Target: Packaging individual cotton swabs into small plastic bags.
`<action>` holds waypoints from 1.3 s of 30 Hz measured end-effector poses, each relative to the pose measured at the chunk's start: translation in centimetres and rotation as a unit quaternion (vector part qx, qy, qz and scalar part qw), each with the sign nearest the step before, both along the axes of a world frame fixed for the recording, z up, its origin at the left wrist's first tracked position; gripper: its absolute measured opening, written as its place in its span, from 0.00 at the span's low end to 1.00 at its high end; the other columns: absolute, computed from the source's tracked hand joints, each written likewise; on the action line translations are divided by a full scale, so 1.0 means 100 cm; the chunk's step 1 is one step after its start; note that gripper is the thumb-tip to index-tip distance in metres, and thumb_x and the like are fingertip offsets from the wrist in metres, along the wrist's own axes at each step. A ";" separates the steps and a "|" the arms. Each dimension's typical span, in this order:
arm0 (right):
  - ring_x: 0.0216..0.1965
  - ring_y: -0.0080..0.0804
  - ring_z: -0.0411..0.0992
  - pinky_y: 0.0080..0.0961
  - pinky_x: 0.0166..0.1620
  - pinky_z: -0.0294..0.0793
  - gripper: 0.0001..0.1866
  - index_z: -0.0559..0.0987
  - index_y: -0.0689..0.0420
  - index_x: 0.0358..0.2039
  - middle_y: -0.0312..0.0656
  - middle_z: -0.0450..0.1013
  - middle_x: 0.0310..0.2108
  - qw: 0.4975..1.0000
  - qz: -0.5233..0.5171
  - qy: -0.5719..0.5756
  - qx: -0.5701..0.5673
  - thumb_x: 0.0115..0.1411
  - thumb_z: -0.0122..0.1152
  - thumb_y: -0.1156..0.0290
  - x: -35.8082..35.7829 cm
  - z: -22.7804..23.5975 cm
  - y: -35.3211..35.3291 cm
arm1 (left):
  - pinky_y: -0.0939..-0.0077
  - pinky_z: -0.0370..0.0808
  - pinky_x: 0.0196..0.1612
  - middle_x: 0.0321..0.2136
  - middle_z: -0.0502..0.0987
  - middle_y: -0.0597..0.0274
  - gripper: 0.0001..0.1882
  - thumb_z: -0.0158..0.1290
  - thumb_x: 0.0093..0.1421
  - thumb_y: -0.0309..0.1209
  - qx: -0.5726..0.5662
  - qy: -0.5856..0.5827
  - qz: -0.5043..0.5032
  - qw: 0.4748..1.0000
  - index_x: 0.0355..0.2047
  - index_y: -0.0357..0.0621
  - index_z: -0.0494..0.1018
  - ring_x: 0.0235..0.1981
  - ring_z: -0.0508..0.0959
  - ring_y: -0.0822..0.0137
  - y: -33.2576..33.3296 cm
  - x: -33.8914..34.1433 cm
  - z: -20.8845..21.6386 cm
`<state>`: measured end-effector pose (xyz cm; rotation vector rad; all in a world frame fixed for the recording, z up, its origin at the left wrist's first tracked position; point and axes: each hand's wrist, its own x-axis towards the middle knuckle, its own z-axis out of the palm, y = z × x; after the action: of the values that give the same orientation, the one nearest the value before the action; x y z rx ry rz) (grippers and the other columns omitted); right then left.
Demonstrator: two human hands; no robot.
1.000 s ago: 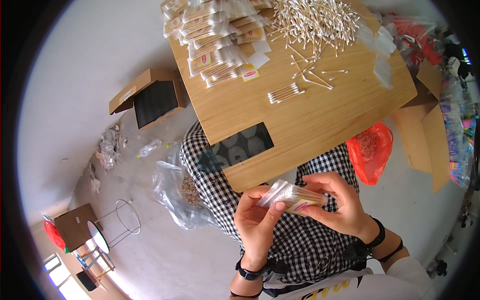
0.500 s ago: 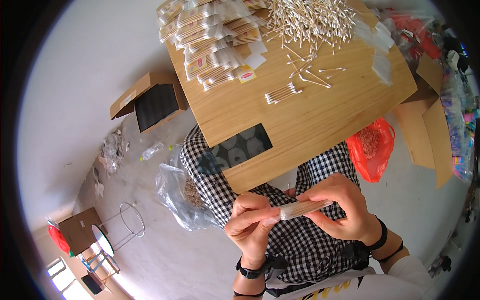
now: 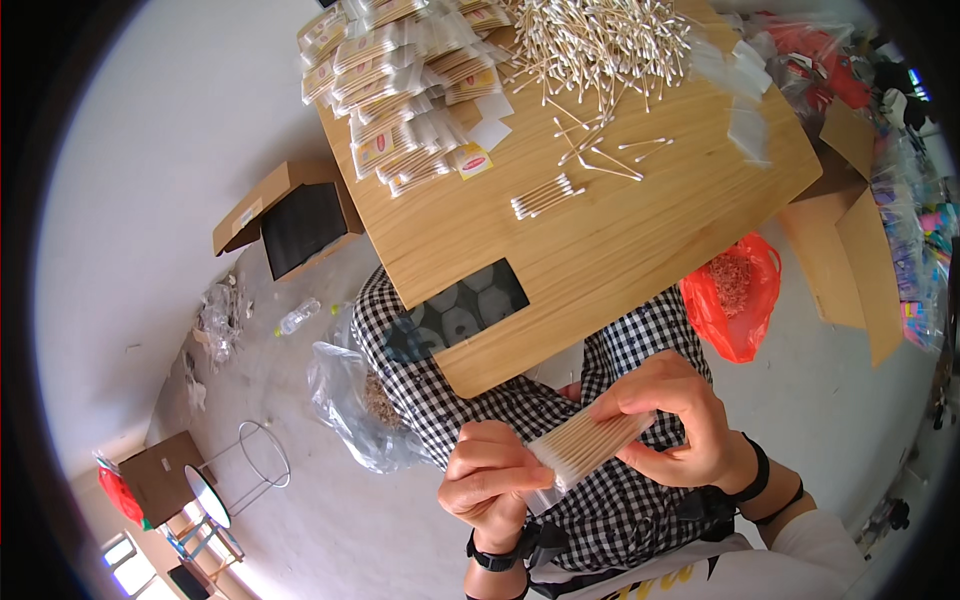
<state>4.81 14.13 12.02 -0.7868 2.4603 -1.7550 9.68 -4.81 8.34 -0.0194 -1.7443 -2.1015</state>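
Note:
A clear packet of cotton swabs [image 3: 590, 445] is held over my lap, its sticks lying side by side in a flat row. My left hand [image 3: 487, 482] pinches the clear plastic at the packet's left end, fingers curled. Around the other end my right hand [image 3: 682, 415] is closed, thumb below and fingers above. Past the hands, a small row of loose swabs [image 3: 547, 197] lies on the wooden table [image 3: 610, 260]. Farther back are a large heap of loose swabs [image 3: 605, 45] and, to its left, stacked filled packets [image 3: 385, 95].
White paper slips [image 3: 490, 132] lie beside the stacked packets. Clear empty bags [image 3: 747, 130] rest at the table's right edge. A red bag [image 3: 735, 310] and an open cardboard box [image 3: 835, 260] stand right of the table. A clear plastic bag [image 3: 360, 410] sits on the floor at left.
The packet has turned from edge-on to its broad face, with its sticks fanned flat. My left hand has shifted slightly down and left; the right hand keeps its grip.

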 end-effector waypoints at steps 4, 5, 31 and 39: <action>0.37 0.32 0.74 0.31 0.41 0.67 0.27 0.70 0.56 0.45 0.37 0.78 0.39 1.000 0.008 0.001 0.001 0.44 0.70 0.79 0.000 0.001 0.002 | 0.74 0.69 0.29 0.22 0.73 0.67 0.08 0.65 0.47 0.33 -0.013 0.016 -0.005 1.000 0.22 0.41 0.82 0.27 0.71 0.67 -0.001 0.001 0.001; 0.37 0.32 0.74 0.31 0.41 0.67 0.27 0.70 0.56 0.45 0.37 0.78 0.39 1.000 0.016 0.002 0.008 0.44 0.70 0.78 -0.001 0.002 0.002 | 0.74 0.68 0.29 0.22 0.73 0.67 0.07 0.65 0.47 0.32 -0.004 0.009 0.000 1.000 0.21 0.41 0.82 0.27 0.71 0.67 0.000 0.001 0.001; 0.35 0.29 0.71 0.23 0.38 0.72 0.10 0.70 0.63 0.39 0.44 0.69 0.35 0.953 -0.125 -0.248 -0.122 0.60 0.60 0.76 0.032 -0.015 -0.027 | 0.76 0.67 0.27 0.24 0.74 0.72 0.14 0.67 0.39 0.19 -0.417 0.055 0.036 0.907 0.27 0.46 0.78 0.24 0.72 0.69 0.030 0.000 0.001; 0.29 0.37 0.73 0.28 0.32 0.73 0.04 0.70 0.62 0.38 0.50 0.74 0.32 0.999 -0.052 0.003 0.016 0.62 0.51 0.80 0.007 -0.011 0.009 | 0.69 0.72 0.36 0.35 0.73 0.54 0.22 0.69 0.44 0.26 -0.254 -0.049 0.077 0.963 0.38 0.40 0.71 0.35 0.74 0.63 0.006 0.001 0.002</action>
<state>5.51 15.04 10.93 -0.6746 2.5698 -1.7421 9.78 -4.23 8.57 0.0735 -2.2221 -1.5233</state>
